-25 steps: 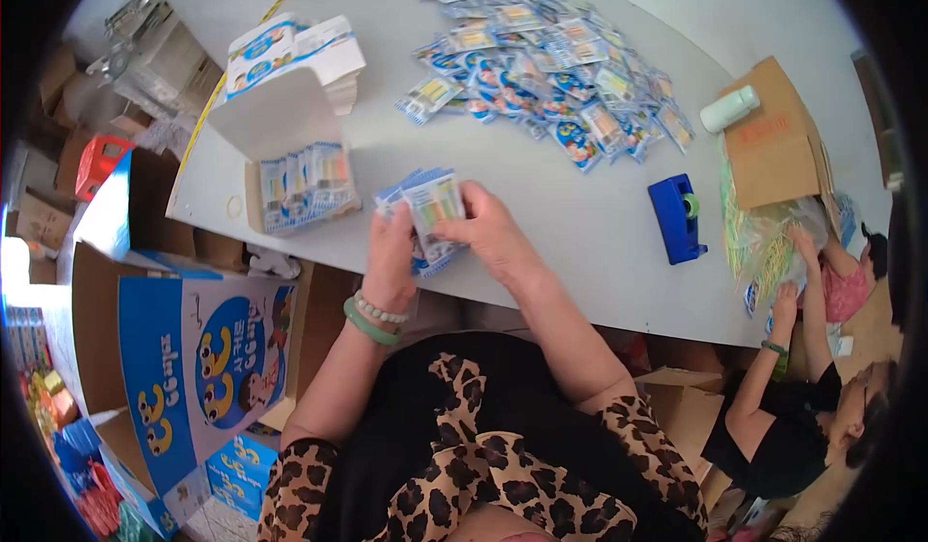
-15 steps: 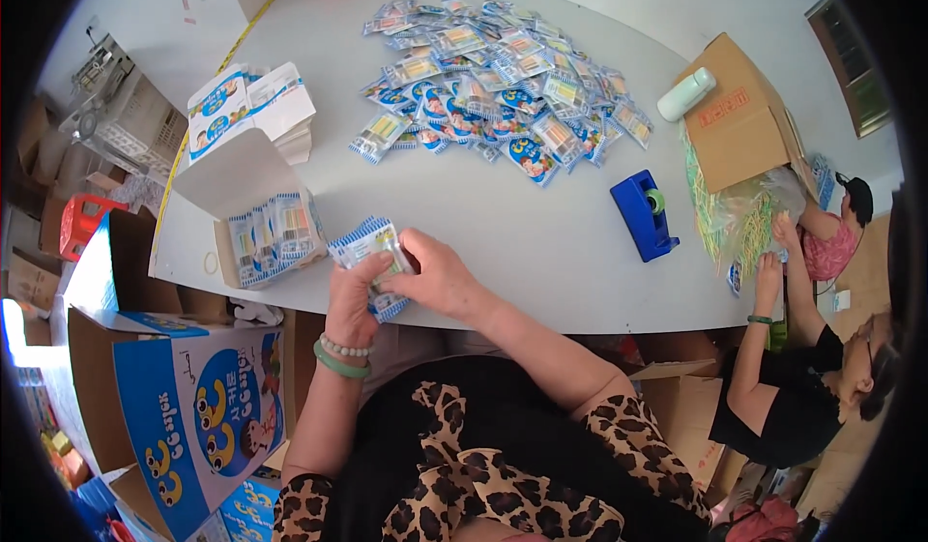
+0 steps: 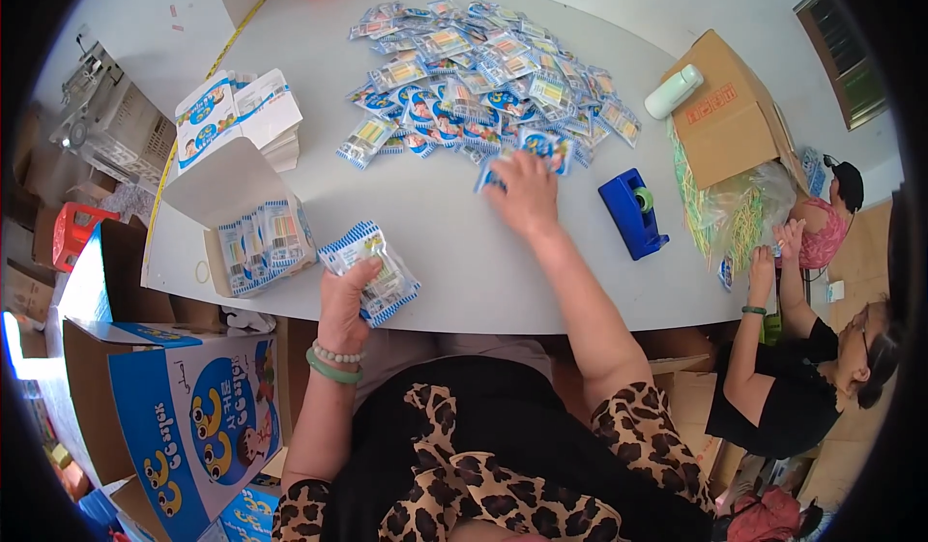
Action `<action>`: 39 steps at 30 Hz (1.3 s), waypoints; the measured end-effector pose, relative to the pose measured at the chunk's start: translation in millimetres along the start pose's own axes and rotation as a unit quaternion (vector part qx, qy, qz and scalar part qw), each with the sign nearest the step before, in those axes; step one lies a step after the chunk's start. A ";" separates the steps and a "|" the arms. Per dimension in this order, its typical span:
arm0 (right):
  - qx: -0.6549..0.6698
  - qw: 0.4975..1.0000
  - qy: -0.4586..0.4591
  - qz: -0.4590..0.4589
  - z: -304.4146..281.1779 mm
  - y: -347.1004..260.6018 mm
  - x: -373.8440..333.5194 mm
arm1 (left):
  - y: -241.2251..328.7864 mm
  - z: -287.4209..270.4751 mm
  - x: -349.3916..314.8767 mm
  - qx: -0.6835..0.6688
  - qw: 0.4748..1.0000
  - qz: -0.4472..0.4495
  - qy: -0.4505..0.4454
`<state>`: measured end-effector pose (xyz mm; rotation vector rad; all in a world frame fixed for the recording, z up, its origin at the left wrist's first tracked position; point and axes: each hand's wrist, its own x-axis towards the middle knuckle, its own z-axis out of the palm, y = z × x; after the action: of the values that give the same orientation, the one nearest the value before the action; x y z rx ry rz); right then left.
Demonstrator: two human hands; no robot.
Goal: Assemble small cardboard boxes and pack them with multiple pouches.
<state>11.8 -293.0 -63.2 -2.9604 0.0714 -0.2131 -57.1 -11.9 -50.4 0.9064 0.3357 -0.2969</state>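
Near the table's front edge, my left hand [image 3: 343, 300] is closed on a clear-and-blue snack packet [image 3: 391, 286], thumb on top; I cannot tell whether another packet lies behind it. My right hand [image 3: 522, 194] reaches forward to the near edge of a large heap of the same packets [image 3: 454, 97]. Its fingers are bent over a snack packet [image 3: 483, 176], mostly hidden under them and slightly blurred. Left of my left hand, an open white box [image 3: 220, 252] with its lid raised holds several packets in a row.
Folded printed cartons [image 3: 280, 146] are stacked at the left of the table [image 3: 445, 252]. A blue tape dispenser [image 3: 630, 215] stands right. Beyond it, a brown carton [image 3: 725, 107] lies with a pale bottle [image 3: 674, 92]. A co-worker [image 3: 788, 387] sits right; a large blue-white carton [image 3: 193, 416] stands lower left.
My right hand has left the packet in my left hand and moved forward and right onto the heap's near edge. My left hand still holds its packet. The whole view has shifted slightly.
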 end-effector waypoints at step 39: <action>0.478 0.854 -0.108 0.178 -32.4 -2.7 -34.1 | -2.0 -5.6 5.4 0.021 1.000 -0.012 -0.018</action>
<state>-26.5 -293.8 -35.8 -1.9067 0.3609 0.1175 -53.8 -9.2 -57.2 0.9372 0.3071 -0.3428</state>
